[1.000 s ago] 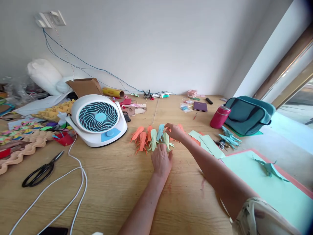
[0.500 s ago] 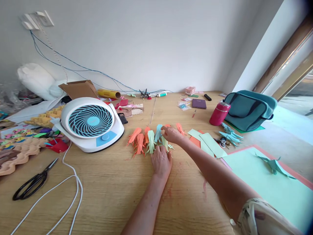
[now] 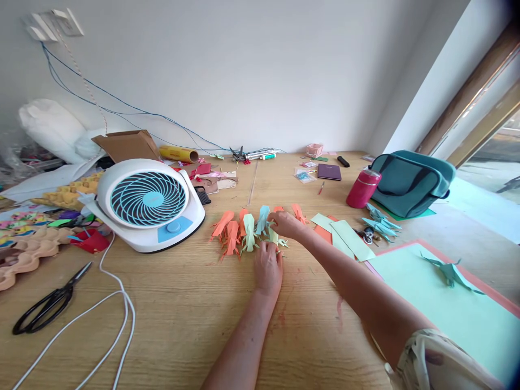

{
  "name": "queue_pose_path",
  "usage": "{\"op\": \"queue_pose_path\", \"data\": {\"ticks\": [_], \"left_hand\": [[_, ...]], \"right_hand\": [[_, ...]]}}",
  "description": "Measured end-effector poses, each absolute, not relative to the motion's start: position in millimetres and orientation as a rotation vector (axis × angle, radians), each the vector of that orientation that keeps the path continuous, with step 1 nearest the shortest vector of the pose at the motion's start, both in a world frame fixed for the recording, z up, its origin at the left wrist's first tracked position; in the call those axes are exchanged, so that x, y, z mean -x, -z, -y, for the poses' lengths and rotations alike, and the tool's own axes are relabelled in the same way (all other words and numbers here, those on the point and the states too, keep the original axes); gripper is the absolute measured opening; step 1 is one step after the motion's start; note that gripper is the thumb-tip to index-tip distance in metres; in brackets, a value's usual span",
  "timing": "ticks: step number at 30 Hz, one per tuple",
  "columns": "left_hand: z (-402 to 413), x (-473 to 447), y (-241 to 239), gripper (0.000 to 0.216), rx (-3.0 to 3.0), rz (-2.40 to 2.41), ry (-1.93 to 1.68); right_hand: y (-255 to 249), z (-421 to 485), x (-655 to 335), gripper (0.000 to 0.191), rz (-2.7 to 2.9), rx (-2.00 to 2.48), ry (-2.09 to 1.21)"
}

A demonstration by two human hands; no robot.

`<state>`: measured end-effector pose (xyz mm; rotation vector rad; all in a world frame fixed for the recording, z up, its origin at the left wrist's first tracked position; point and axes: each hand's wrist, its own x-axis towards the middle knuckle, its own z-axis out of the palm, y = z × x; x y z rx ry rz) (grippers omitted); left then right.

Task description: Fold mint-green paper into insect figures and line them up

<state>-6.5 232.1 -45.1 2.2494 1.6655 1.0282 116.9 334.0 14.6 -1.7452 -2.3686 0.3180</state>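
Several folded paper figures in orange [image 3: 228,230], light green [image 3: 248,232] and blue [image 3: 262,218] lie in a row on the wooden table [image 3: 182,314]. My left hand [image 3: 268,266] rests at the near end of a pale green figure [image 3: 273,236], fingers curled onto it. My right hand [image 3: 285,222] reaches over the same figure from the right, fingers pinched at its far end. More orange figures [image 3: 299,212] lie just behind my right hand.
A white and blue desk fan [image 3: 148,203] stands to the left with its white cable [image 3: 117,319]. Black scissors [image 3: 44,304] lie at the near left. Paper sheets [image 3: 349,238], a red bottle [image 3: 362,187], a teal bag [image 3: 410,181] and a green mat [image 3: 439,303] fill the right.
Both hands stay on the row of figures; the left hand has curled in a little closer to the pale green one. The view has shifted slightly to the right.
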Motion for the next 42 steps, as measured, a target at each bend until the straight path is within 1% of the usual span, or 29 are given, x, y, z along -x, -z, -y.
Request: {"op": "queue_pose_path", "data": {"ticks": [12, 21, 25, 29, 35, 42], "left_hand": [[-233, 7, 50, 0.021, -2.112, -1.524, -1.161], [-233, 8, 50, 0.020, -2.046, -1.482, -1.211], [-232, 10, 50, 0.020, -2.044, -1.495, -1.223], [-231, 12, 51, 0.017, -2.021, -1.494, -1.283], [-231, 12, 53, 0.018, -1.994, -1.499, -1.329], [-236, 12, 59, 0.021, -1.979, -1.482, -1.342]], "right_hand": [[-11, -335, -117, 0.027, 2.423, 1.747, -0.334], [-4, -335, -126, 0.028, 2.467, 1.654, -0.276], [-16, -324, -129, 0.041, 2.527, 1.577, -0.184], [-33, -312, -133, 0.046, 2.715, 1.437, -0.067], [-37, -313, -131, 0.044, 3.036, 1.206, 0.100], [-27, -319, -131, 0.037, 3.121, 1.061, 0.251]]}}
